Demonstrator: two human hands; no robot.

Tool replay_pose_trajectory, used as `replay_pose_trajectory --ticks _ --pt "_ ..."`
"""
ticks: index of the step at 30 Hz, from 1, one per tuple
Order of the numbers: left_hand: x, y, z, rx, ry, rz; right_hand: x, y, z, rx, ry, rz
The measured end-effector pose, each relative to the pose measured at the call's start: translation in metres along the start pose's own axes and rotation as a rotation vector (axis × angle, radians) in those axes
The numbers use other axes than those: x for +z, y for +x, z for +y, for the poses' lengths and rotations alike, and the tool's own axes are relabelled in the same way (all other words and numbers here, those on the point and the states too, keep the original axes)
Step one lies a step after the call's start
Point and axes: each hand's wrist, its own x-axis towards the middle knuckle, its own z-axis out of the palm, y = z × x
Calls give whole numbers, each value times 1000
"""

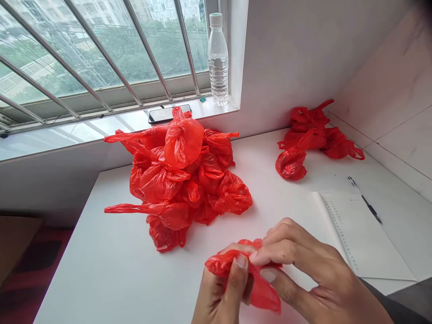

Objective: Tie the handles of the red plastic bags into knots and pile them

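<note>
Both of my hands are closed on one thin red plastic bag (265, 292) above the near part of the white table. My left hand (229, 288) pinches its bunched top between thumb and fingers. From the right, my right hand (303, 265) grips the same bag with thumb and fingertips, close beside my left thumb. The bag's loose part hangs below the fingers; whether anything is inside it I cannot tell. Beyond my hands lies a heap of knotted red plastic bags (182, 180), rounded and stacked on one another.
Several more red bags (308, 135) lie at the back right corner. An open notebook (367, 238) with a pen (366, 202) on it rests at right. On the windowsill (232, 103) stand a water bottle (218, 67) and a flat phone (160, 115). The white table (111, 256) ends at left.
</note>
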Motion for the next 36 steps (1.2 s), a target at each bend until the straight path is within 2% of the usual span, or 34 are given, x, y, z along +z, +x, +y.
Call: replay_pose_trajectory --ticks 2,4,7,10,13,15,19,22,25,27,31,36 --pt "-2 5 1 -97 -79 5 2 -2 1 0 -1 -8" --pt "-5 11 3 -105 -97 -21 4 -3 4 -11 4 -55" --pt "-8 16 8 -75 -87 -164 6 -2 10 -12 28 -101" --pt "-9 17 10 -122 -132 -297 7 4 21 19 40 -90" --pt "-12 17 4 -2 -98 -382 9 8 33 89 83 -181" --pt "-14 18 -1 178 41 -364 10 9 39 155 125 -223" --pt "-19 23 -13 618 470 -184 8 7 45 320 188 -247" --pt "-21 28 -21 825 574 -138 6 8 48 438 214 -322" --pt "-24 30 -28 887 580 -127 3 9 52 444 257 -432" --pt "-27 30 -32 908 592 -136 3 10 55 452 269 -459" --pt "-32 28 -36 895 639 -158 4 9 57 457 203 -333" --pt "-31 23 -44 846 671 -72 6 7 55 416 168 -222"
